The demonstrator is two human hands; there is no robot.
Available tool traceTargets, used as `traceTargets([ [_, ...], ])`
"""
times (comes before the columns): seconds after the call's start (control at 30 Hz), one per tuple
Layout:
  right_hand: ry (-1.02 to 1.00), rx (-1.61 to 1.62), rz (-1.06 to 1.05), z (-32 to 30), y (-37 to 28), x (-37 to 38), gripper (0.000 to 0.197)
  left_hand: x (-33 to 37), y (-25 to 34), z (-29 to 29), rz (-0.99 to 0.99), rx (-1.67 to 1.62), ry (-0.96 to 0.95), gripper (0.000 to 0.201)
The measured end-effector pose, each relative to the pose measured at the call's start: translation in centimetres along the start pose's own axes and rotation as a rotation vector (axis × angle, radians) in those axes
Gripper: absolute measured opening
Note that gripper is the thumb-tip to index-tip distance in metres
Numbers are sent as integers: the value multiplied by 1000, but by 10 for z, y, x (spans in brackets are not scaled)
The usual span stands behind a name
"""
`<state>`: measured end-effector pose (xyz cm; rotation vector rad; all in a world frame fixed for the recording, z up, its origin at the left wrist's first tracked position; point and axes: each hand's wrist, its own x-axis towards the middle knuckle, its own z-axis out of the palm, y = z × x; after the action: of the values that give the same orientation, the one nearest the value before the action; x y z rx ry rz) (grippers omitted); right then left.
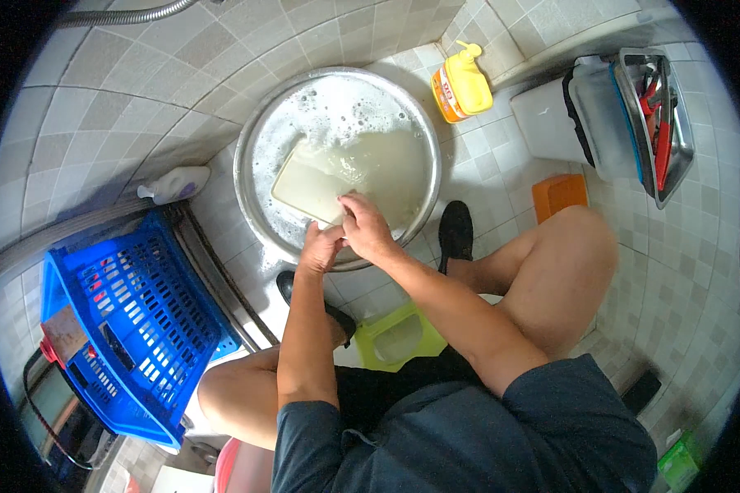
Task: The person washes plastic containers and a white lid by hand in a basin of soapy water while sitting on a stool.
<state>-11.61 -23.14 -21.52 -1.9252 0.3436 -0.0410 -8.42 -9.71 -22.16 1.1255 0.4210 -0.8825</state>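
A wide metal basin (244,168) of cloudy, foamy water (395,164) stands on the floor before me. In it a pale, flat rectangular plastic piece with rounded corners, like a container or lid (308,182), lies tilted at the left. Its right part blends into the murky water. My left hand (321,246) is closed at the near edge of this piece. Beside it, nearly touching, my right hand (365,228) has its fingers bent in a pinch at the same near corner. Whether a small cloth or other item sits between the fingers cannot be made out.
A yellow pump bottle (462,85) stands behind the basin at right. Further right are a metal tray (677,164) with red-handled tools and an orange block-shaped thing (560,196). Blue plastic baskets (160,287) and a white bottle (175,184) are at left. A lime-green stool (376,335) is below my arms.
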Motion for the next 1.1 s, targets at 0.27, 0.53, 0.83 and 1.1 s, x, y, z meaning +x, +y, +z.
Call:
traceTargets([
  [0.27,-39,-107,108,-18,34,26,20,-2,-1,16,-79,-34,-105,37],
  [0.53,-261,320,-129,0,-5,25,19,4,-2,-9,-2,1,-119,27],
  [0.83,-207,-363,-89,-1,-24,17,31,4,-12,3,99,-163,44,35],
  [1.1,-93,50,-475,-1,8,59,21,-1,0,24,-84,136,-71,36],
])
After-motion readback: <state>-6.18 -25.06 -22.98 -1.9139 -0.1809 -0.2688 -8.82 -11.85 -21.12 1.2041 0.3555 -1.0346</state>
